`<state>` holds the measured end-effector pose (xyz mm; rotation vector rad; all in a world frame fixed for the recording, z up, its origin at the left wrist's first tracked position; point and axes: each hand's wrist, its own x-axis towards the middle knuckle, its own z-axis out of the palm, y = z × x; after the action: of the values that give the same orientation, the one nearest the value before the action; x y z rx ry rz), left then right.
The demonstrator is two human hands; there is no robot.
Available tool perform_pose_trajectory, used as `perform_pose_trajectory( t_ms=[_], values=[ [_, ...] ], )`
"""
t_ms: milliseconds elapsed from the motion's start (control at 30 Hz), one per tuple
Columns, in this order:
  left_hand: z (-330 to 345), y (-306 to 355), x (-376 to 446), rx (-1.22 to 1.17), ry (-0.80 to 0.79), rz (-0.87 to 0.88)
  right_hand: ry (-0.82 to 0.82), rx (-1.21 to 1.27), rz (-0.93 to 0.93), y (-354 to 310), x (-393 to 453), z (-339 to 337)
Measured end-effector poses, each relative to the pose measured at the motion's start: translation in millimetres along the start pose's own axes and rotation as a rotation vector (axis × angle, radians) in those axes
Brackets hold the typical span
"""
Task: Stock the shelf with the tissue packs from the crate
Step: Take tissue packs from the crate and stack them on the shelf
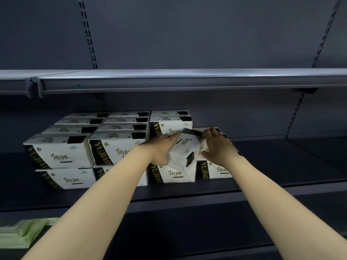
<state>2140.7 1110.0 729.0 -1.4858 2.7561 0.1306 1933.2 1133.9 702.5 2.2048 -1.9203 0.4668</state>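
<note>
White film-wrapped and soft, the tissue pack (185,152) looks light and squashy, likely slick on its faces, so it is best taken by its two ends rather than by the loose crinkled wrap. In the head view it sits tilted between both hands above the front-right packs on the shelf (262,186), beside the stacked rows (90,145). Left hand (159,149) cups its left end with fingers curved; right hand (217,145) grips the right end, thumb low and fingers over the top edge.
</note>
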Motion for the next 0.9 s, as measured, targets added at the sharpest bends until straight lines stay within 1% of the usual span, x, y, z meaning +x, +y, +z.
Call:
perform_pose_trajectory(
  t_ms=[133,267,367,433,500,533,633,733,900],
  values=[
    [7,-4,-5,-0.159,0.074,0.001,-0.006,0.09,0.085,-10,-2,-3],
    [23,-5,-8,-0.396,0.158,0.016,-0.003,0.268,0.187,-16,1,-6],
    [35,4,-13,-0.509,0.251,0.029,-0.053,0.43,0.302,-21,-2,-19],
    [41,14,-16,-0.587,0.312,0.05,-0.158,0.375,0.331,-28,-2,-28],
    [47,23,-17,-0.652,0.341,0.097,-0.272,0.244,0.3,-37,2,-31],
    [49,26,-18,-0.663,0.344,0.118,-0.298,0.217,0.298,-41,5,-28],
    [54,24,-20,-0.644,0.333,0.119,-0.296,0.284,0.363,-44,8,-19],
    [55,13,-24,-0.552,0.332,0.088,-0.326,0.284,0.336,-43,6,-17],
    [39,4,-22,-0.278,0.364,0.068,-0.416,0.233,0.239,-38,6,-17]
  ],
)
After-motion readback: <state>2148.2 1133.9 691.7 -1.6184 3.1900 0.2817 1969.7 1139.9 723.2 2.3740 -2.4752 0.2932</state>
